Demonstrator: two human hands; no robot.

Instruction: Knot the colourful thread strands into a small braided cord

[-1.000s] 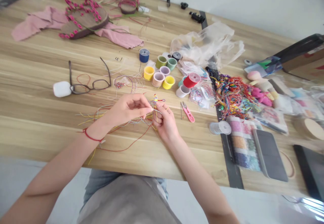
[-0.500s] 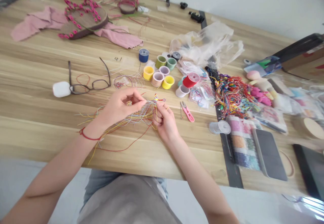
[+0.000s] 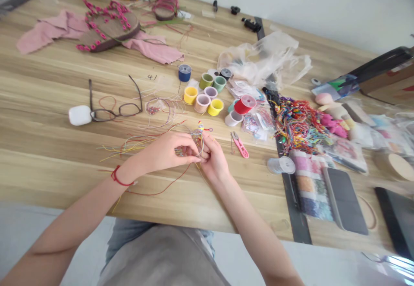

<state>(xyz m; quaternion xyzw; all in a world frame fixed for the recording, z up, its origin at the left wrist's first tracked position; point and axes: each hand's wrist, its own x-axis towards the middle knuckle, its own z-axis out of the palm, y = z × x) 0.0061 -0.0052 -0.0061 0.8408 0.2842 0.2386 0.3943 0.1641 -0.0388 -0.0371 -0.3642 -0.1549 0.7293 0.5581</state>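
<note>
My right hand (image 3: 214, 155) is closed on a small knotted cord piece (image 3: 201, 126), whose yellow, white and red top with a small loop sticks up past the fingertips. Close against it, my left hand (image 3: 174, 148) pinches a thin strand at the right fingers; the strand's exact path is hard to make out. Loose yellow, red and pale cords (image 3: 129, 145) fan out to the left beneath my left hand. One red cord (image 3: 164, 190) curves over the wood nearer to me. Pink thread snips (image 3: 241, 145) lie just right of my right hand.
Thread spools (image 3: 202, 102) in several colours stand beyond my hands, with eyeglasses (image 3: 118, 111) and a white case (image 3: 80, 115) to the left. A tangle of coloured cords (image 3: 296, 122), a clear spool (image 3: 281, 165) and a phone (image 3: 345, 199) lie right. Farther back is a plastic bag (image 3: 265, 57).
My left hand has moved right and slightly toward me, from beside the cord piece down to the right fingers. My right hand stays nearly in place, holding the piece.
</note>
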